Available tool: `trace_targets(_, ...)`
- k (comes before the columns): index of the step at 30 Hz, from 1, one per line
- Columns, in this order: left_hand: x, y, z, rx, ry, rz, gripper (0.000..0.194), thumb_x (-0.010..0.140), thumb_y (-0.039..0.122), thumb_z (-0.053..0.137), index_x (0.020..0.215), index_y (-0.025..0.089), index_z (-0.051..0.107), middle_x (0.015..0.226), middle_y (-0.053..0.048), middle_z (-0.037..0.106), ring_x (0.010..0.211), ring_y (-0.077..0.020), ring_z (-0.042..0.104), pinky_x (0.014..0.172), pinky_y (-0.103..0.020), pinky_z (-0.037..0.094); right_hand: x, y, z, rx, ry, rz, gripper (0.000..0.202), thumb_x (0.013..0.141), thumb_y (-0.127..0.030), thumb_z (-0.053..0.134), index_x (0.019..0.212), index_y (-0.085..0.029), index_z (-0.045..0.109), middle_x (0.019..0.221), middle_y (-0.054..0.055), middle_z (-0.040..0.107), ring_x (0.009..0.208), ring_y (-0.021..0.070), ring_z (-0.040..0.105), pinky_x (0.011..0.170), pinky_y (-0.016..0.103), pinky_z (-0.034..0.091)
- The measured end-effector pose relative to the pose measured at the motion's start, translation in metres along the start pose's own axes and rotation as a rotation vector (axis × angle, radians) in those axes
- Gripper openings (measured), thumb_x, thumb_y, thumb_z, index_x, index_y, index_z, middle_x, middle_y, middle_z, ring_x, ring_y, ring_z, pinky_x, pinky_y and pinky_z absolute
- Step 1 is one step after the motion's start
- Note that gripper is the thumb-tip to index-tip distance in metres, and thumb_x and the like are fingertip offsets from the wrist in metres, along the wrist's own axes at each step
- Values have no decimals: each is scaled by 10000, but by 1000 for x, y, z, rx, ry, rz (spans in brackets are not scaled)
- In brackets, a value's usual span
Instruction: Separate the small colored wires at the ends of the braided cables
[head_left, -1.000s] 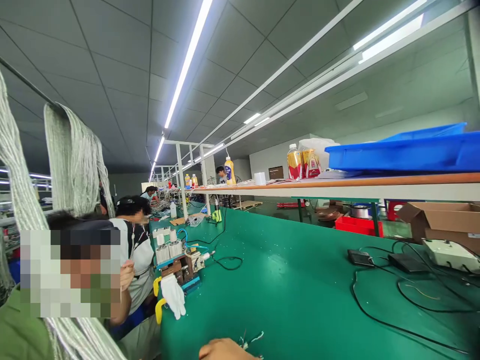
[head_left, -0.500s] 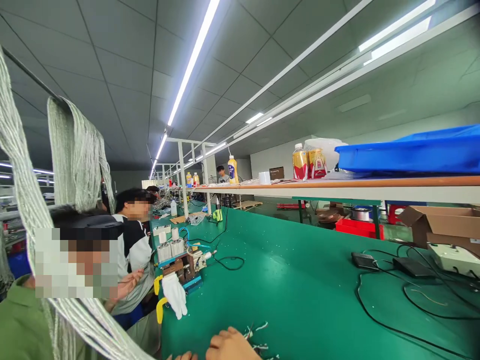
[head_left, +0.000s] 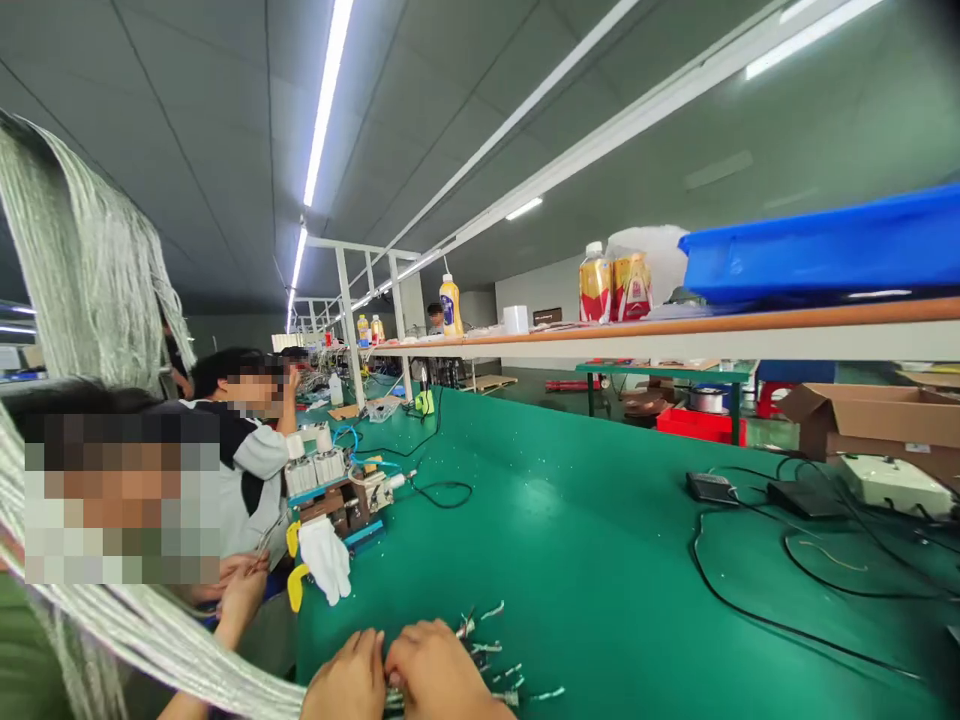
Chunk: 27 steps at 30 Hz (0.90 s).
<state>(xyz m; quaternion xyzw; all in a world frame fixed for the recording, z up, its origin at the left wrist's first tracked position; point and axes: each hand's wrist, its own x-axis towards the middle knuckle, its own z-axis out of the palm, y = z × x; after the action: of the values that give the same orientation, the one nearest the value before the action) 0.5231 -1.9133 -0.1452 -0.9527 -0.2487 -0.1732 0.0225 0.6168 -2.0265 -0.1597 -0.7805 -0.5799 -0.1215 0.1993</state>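
Note:
A thick bundle of silvery-white cables (head_left: 195, 655) runs in from the left and passes under my left hand (head_left: 346, 676). That hand is closed over the bundle at the bottom of the view. Right beside it, my right hand (head_left: 436, 668) curls its fingers over the same cables near their ends. Beyond my right hand the stripped cable ends (head_left: 487, 648) fan out above the green table (head_left: 570, 560), with thin pale strands showing. The undersides of both hands are hidden.
A pneumatic press fixture (head_left: 337, 480) and a white glove (head_left: 324, 560) sit at the table's left edge, close to co-workers (head_left: 255, 440). Pedals (head_left: 711, 488) with black cords lie on the right. A shelf (head_left: 600, 345) carries bottles and a blue tray (head_left: 817, 250).
My hands have come further into view, and the left one now grips the cable bundle beside the right. The camera has turned slightly right and down. A co-worker's hand has risen toward the head.

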Motion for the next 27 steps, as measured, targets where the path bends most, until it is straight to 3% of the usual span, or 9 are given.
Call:
trace_targets(4,-4,14,-13,-22,-41,-144,459,1000,228,211,968,152,662,978,-121,703,914,-264,684,773,-381,481,-17,-13,-32,111,107,143,124,884,-222,500,915,-198,617,999,67,626,992,262,549,924,449,395)
trace_targets(7,5,23,-22,60,-124,-197,346,954,178,338,976,125,679,978,-147,710,986,-330,656,813,-440,448,-16,-13,-35,155,113,168,179,910,-204,452,886,-190,629,972,83,612,985,271,527,894,441,379)
trace_targets(9,12,26,-23,90,-125,-153,300,925,150,389,943,129,688,985,-146,704,1054,-346,614,864,-458,411,-14,-13,-31,179,111,153,191,888,-173,458,949,-192,638,978,86,617,972,271,526,891,438,369)
trace_targets(12,14,25,-16,-87,-97,-55,313,962,179,341,904,170,649,971,-95,680,979,-254,617,821,-367,409,-10,-12,-25,217,110,137,299,853,-140,469,1103,-195,624,1038,90,634,981,276,538,926,451,350)
trace_targets(16,8,17,1,-350,-5,-91,393,1022,350,236,861,212,568,877,-43,648,814,-169,612,729,-294,416,-7,-9,-18,227,71,160,323,849,-166,478,1132,-203,628,1054,98,658,1001,308,563,953,493,334)
trace_targets(21,16,-9,11,-229,29,-68,334,999,394,354,874,234,619,946,-65,666,803,-154,628,687,-264,472,4,-1,3,165,-16,162,345,808,-163,527,1129,-195,651,1029,124,676,987,331,598,908,482,369)
trace_targets(24,42,-42,-7,-180,108,-90,258,940,452,529,973,221,641,1015,-67,662,870,-156,620,788,-305,515,14,7,27,110,54,132,238,828,-145,522,1004,-209,669,903,104,687,884,297,622,821,420,393)
trace_targets(27,80,-77,-36,-184,192,-115,224,960,375,478,955,239,656,959,-43,664,942,-188,621,848,-364,519,18,18,48,62,154,93,167,864,-141,497,857,-213,648,769,77,673,738,253,618,703,362,387)
